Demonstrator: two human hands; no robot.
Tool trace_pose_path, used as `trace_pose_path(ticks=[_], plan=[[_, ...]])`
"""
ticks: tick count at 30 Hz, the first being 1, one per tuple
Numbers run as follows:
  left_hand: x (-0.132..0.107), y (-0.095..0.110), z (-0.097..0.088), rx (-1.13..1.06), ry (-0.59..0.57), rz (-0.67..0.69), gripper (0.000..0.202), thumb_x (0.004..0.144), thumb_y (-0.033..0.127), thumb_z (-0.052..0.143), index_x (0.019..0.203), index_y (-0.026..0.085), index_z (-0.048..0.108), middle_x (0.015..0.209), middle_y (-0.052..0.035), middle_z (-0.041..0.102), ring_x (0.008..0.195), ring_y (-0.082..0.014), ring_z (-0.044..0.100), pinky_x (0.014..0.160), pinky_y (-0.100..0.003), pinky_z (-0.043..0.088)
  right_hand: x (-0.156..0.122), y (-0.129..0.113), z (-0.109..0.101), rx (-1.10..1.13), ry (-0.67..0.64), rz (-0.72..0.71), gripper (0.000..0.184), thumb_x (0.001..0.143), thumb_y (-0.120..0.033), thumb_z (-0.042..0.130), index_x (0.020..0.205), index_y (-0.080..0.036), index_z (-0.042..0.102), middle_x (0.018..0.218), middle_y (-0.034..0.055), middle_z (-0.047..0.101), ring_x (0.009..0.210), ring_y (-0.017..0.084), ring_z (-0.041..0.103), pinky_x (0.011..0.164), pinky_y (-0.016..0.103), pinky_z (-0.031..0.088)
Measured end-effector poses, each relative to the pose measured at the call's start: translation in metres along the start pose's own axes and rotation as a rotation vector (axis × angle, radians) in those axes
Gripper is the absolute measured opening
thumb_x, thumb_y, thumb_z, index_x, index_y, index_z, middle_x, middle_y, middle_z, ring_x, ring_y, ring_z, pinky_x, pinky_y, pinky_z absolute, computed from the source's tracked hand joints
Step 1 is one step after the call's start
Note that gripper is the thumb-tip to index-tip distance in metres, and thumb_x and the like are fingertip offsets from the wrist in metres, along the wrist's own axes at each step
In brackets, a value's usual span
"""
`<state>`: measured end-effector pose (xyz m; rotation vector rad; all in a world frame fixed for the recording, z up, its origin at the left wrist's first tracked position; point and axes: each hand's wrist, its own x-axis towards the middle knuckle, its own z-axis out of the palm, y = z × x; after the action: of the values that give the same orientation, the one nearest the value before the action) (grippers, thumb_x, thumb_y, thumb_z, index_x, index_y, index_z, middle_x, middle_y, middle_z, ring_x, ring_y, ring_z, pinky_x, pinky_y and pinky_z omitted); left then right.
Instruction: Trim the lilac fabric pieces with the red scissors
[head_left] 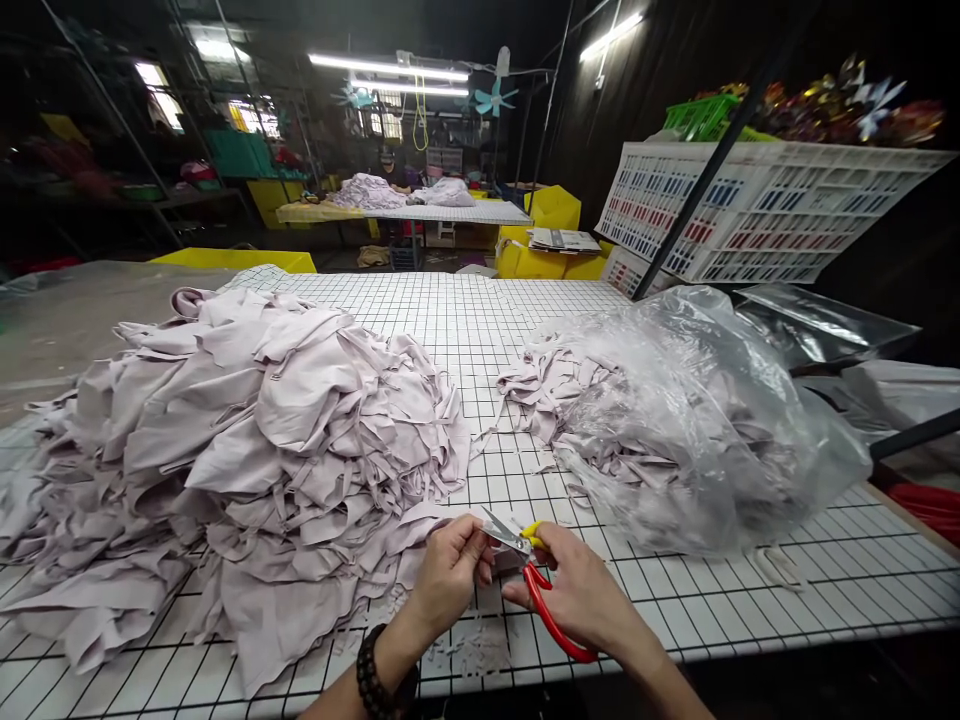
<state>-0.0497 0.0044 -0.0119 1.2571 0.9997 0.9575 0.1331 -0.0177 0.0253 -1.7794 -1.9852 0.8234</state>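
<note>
My left hand (452,562) pinches a strip of pale lilac fabric (420,522) near the front of the table. In my right hand (581,590) is a pair of scissors (551,615) with one red and one yellow handle. The blades are parted and lie right beside my left fingertips. On the left rises a large heap of lilac fabric pieces (225,400), its lower part made of loose strips. Small fabric scraps (476,648) lie on the table below my hands.
The table (480,310) has a white top with a black grid. To the right, a clear plastic bag (705,430) holds more fabric pieces. White plastic crates (757,210) stand beyond it. Farther back is another table (487,211) with fabric piles, near yellow bins (525,255).
</note>
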Motion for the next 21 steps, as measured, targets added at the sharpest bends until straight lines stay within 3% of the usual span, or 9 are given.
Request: trace_pose_path(ticks=[14,21], plan=[[-0.0002,-0.0031,-0.0025,-0.050,-0.056,-0.044,0.031,0.088,0.042,0.050,0.074,0.015,0.052,0.056,0.0035,0.051,0.041,-0.0060,0.047,0.040,-0.017,0.036,0.0008,-0.0072,0.0022,-0.086,-0.003,-0.023,0.037,0.071,-0.054,0.065,0.068,-0.022,0.047,0.067,-0.0028,0.057,0.059,0.013,0.046,0.054,0.023,0.028],[-0.0038,-0.0050,-0.0058,-0.127,-0.087,-0.091,0.034,0.086,0.046,0.051,0.078,0.013,0.056,0.057,0.0030,0.051,0.040,-0.0064,0.046,0.039,-0.017,0.036,0.0000,-0.0016,0.0085,-0.172,0.070,-0.083,0.032,0.075,-0.047,0.061,0.064,-0.021,0.046,0.061,-0.0024,0.054,0.056,0.013,0.044,0.053,0.024,0.025]])
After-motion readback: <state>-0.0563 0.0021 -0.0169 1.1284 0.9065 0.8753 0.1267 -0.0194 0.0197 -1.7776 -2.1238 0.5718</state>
